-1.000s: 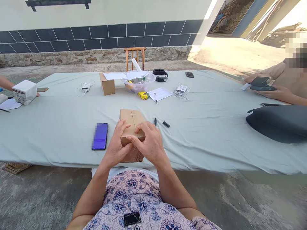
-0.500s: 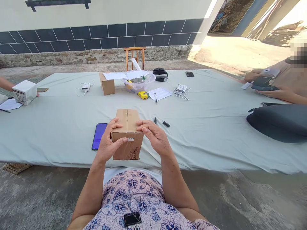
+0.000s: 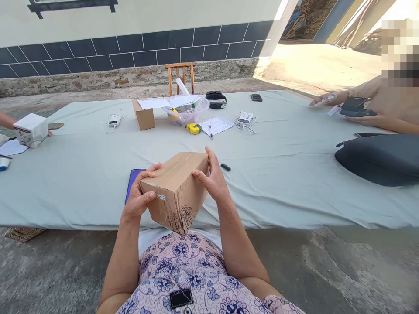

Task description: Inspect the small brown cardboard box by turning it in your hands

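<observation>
Both my hands hold a brown cardboard box, turned at an angle near the table's front edge. My left hand grips its left end, thumb on the near face beside a small patterned label. At the far right end, my right hand clasps the box with the thumb on its right side and fingers round the far corner. Black pen scribbles mark the lower near corner. A phone with a blue screen lies partly hidden behind my left hand. A black pen cap rests right of my right hand.
Farther back on the cloth-covered table are a smaller carton, a plastic basket, a yellow tape measure and paper. A black case lies right, near another person's hands. Someone's hand is by a white box.
The box has been turned so its right side now shows, and its near corner is tilted toward me. My right hand has shifted to the far right end. The right-hand person's arm has reached out.
</observation>
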### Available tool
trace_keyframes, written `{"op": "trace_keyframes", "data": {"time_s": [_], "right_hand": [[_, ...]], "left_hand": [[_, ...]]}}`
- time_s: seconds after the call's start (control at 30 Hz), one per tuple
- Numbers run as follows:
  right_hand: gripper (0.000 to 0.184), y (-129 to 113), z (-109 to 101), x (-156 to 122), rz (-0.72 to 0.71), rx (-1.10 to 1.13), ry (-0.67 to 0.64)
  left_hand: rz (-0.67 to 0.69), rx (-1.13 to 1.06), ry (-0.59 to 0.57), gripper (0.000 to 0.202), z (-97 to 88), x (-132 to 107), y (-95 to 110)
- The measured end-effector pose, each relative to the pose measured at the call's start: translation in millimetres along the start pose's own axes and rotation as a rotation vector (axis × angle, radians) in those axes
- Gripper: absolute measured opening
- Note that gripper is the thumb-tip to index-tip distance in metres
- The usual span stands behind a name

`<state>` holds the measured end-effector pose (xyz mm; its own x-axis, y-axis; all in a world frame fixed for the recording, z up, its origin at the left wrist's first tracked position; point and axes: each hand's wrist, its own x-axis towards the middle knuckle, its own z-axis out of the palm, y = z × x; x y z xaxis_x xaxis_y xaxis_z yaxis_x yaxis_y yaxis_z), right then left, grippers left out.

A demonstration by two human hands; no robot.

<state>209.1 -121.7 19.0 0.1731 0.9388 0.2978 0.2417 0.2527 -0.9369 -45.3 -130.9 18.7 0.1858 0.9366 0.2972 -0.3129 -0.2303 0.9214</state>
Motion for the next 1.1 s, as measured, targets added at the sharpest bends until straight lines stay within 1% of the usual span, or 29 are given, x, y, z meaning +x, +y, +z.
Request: {"op": "trace_keyframes", "data": {"time_s": [0.07,0.13,0.27,0.37,0.47,0.57,0.63,0.67,0.7,0.77,0.83,0.87,0.9,0.97,1.03,1.1], "right_hand": [[0.100,1,-2,0,0.026,0.019,0.032],[0.088,1,-3,1,0.054,0.051,0.095],[0.062,2,-6,3,0.086,0.095,0.268],[0.044,1,-9,4,0.078,0.104,0.343],[0.034,1,-10,4,0.044,0.132,0.399],[0.030,2,-11,4,-0.009,0.140,0.432],[0.027,3,-11,3,-0.026,0.122,0.436],[0.027,3,-11,3,-0.024,0.115,0.437],[0.026,3,-11,3,-0.020,0.114,0.441],[0.027,3,-12,3,-0.004,0.127,0.453],[0.029,1,-12,3,0.013,0.146,0.457],[0.030,0,-13,2,0.019,0.157,0.450],[0.031,-1,-13,2,0.022,0.171,0.436],[0.034,-2,-14,2,0.017,0.206,0.380],[0.040,-1,-14,1,0.006,0.229,0.277],[0.047,3,-15,1,0.002,0.212,0.154]], "left_hand": [[0.000,-0.014,-0.023,0.056,-1.5,0,-1],[-0.014,-0.020,-0.010,0.058,-2.2,0,-2],[-0.066,0.022,0.110,0.073,-3.3,3,-5],[-0.083,0.085,0.165,0.083,-3.6,7,-8],[-0.088,0.114,0.234,0.080,-1.8,9,-10],[-0.083,0.117,0.265,0.069,0.1,9,-11],[-0.087,0.128,0.250,0.065,-0.2,8,-12],[-0.094,0.132,0.235,0.066,-1.1,7,-12],[-0.097,0.136,0.212,0.072,-2.3,6,-12],[-0.086,0.153,0.135,0.090,-5.2,3,-12],[-0.073,0.208,0.054,0.108,-7.5,2,-11],[-0.077,0.242,0.037,0.114,-7.9,1,-11],[-0.092,0.266,0.045,0.117,-7.7,1,-11],[-0.142,0.249,0.130,0.112,-5.9,3,-12],[-0.177,0.162,0.252,0.102,-3.0,6,-13],[-0.168,0.068,0.333,0.090,-0.5,10,-14]]}}
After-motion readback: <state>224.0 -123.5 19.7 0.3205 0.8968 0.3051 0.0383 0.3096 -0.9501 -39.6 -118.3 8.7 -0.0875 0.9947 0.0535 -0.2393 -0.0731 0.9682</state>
